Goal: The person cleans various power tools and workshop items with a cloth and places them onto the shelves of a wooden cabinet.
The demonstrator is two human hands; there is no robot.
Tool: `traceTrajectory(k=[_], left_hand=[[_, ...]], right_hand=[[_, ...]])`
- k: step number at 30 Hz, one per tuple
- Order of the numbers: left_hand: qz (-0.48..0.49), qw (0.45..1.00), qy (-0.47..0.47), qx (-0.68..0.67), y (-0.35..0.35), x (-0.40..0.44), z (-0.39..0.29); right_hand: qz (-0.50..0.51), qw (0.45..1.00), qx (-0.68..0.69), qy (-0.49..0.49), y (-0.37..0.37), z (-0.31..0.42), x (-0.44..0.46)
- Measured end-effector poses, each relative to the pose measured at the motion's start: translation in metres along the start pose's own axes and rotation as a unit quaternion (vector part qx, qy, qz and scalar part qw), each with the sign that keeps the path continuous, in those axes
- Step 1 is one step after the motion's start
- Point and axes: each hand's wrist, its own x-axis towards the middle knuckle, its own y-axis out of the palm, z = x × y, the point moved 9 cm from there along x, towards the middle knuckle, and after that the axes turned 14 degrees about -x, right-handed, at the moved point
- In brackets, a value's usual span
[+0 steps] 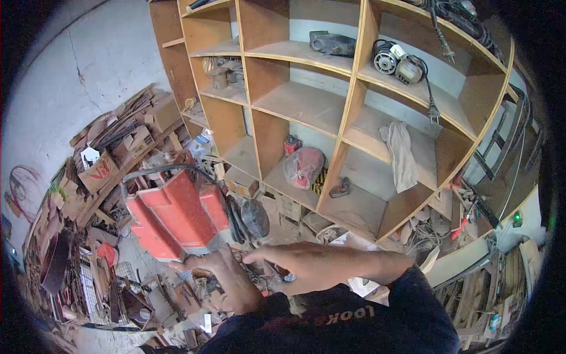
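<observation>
A large red casing (180,212) with ribbed panels stands tilted ahead of me on the left. A dark hose or cable (168,169) runs over its top, and a dark round part (255,218) sits at its right side. My left hand (215,262) is at the casing's lower edge, its fingers curled against the grey rim. Just to the right, my right hand (274,259) reaches leftward, one finger stretched toward my left wrist, with nothing visible in it. Its lower fingers are partly hidden.
A wooden shelf unit (300,109) holds a corded power tool (407,65), a dark tool part (331,43), a cloth (401,153) and a bagged red item (303,167). Scrap wood and cardboard (100,171) pile up at left. Loose metal pieces clutter the floor.
</observation>
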Motion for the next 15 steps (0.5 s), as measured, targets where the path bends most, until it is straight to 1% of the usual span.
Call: traceTrajectory(k=[1, 2, 3, 4, 5, 6, 7, 8, 9, 10, 11, 12, 13, 14, 15], left_hand=[[0.001, 1.000, -0.008, -0.003, 0.000, -0.002, 0.003], [0.000, 1.000, -0.015, -0.006, 0.000, -0.003, 0.005], [0.000, 1.000, -0.022, -0.008, 0.000, -0.006, 0.006], [-0.001, 1.000, -0.026, -0.005, 0.000, -0.008, 0.007], [-0.002, 1.000, -0.030, -0.007, 0.000, -0.009, 0.007], [-0.002, 0.999, -0.035, -0.007, -0.002, -0.010, 0.007], [-0.007, 0.999, -0.037, -0.006, -0.008, -0.011, 0.007], [-0.009, 0.999, -0.039, -0.001, -0.010, -0.010, 0.005], [-0.012, 0.999, -0.040, 0.002, -0.015, -0.010, 0.003], [-0.014, 0.999, -0.040, 0.008, -0.018, -0.007, 0.001], [-0.016, 0.999, -0.041, 0.011, -0.024, -0.006, 0.001], [-0.020, 0.999, -0.048, 0.018, -0.030, -0.005, 0.001], [-0.024, 0.998, -0.055, 0.030, -0.037, -0.004, 0.000], [-0.029, 0.997, -0.065, 0.037, -0.044, -0.005, 0.003], [-0.035, 0.996, -0.074, 0.045, -0.050, -0.004, 0.007]], right_hand=[[0.081, 0.989, 0.119, 0.038, 0.011, -0.008, 0.004], [0.161, 0.955, 0.238, 0.076, 0.028, -0.011, 0.004], [0.163, 0.954, 0.241, 0.077, 0.034, -0.011, 0.005], [0.161, 0.896, 0.405, 0.081, 0.042, -0.007, 0.006], [0.155, 0.813, 0.556, 0.083, 0.046, -0.002, 0.009], [0.008, 0.776, 0.628, -0.059, 0.012, 0.014, 0.016], [0.012, 0.774, 0.631, -0.055, 0.023, 0.012, 0.020], [-0.059, 0.842, 0.537, -0.003, 0.029, -0.008, 0.025], [-0.129, 0.892, 0.431, 0.049, 0.027, -0.024, 0.026], [-0.115, 0.925, 0.337, 0.133, 0.031, -0.035, 0.027], [-0.115, 0.923, 0.341, 0.134, 0.031, -0.038, 0.032], [-0.203, 0.954, 0.140, 0.170, 0.013, -0.045, 0.031], [-0.277, 0.937, -0.068, 0.200, -0.003, -0.043, 0.027], [-0.253, 0.931, -0.092, 0.248, 0.004, -0.061, 0.030], [-0.247, 0.932, -0.086, 0.253, 0.004, -0.073, 0.034]])
